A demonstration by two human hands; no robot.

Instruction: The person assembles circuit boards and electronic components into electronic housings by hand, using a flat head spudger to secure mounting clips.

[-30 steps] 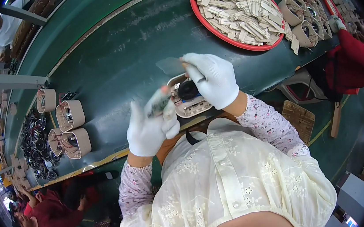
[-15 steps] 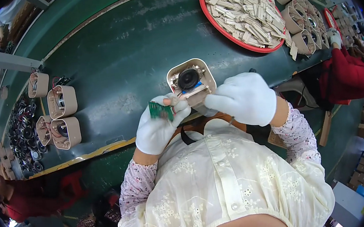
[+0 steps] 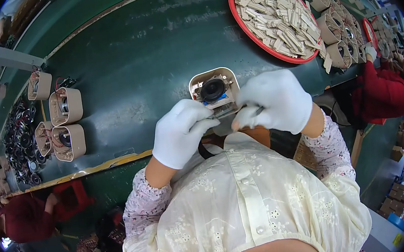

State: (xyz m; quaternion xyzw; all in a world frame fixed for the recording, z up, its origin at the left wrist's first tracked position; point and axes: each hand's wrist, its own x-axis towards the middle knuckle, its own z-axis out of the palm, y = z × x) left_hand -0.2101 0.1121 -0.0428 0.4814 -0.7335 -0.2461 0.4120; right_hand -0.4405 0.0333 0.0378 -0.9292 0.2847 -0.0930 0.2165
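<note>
Beige plastic makes the open housing (image 3: pixel 213 71) in front of you, which lies on the green worktop (image 3: pixel 133 84) between your two hands, its open side upward. Inside it sits a round black speaker (image 3: pixel 212 90), with something blue and some thin wires beside it. Your left hand (image 3: pixel 177 128) has finger and thumb close together, and they seem to pinch the edge of a flat greyish piece (image 3: pixel 225 109) at the near side of the housing. Your right hand (image 3: pixel 274 103) is closed around a small dark piece (image 3: pixel 259 110); what it is, I cannot tell. To work well here, I would hold the flat piece only by its edges, lead the wires away from the rim, and not press on the speaker cone. Farther to the right, a red basin (image 3: pixel 247 31) is heaped with beige strips (image 3: pixel 279 19). At your left stand four more housings (image 3: pixel 77 103) with speakers and wires in them, just beside a pile of loose black speakers (image 3: pixel 23 140).
</note>
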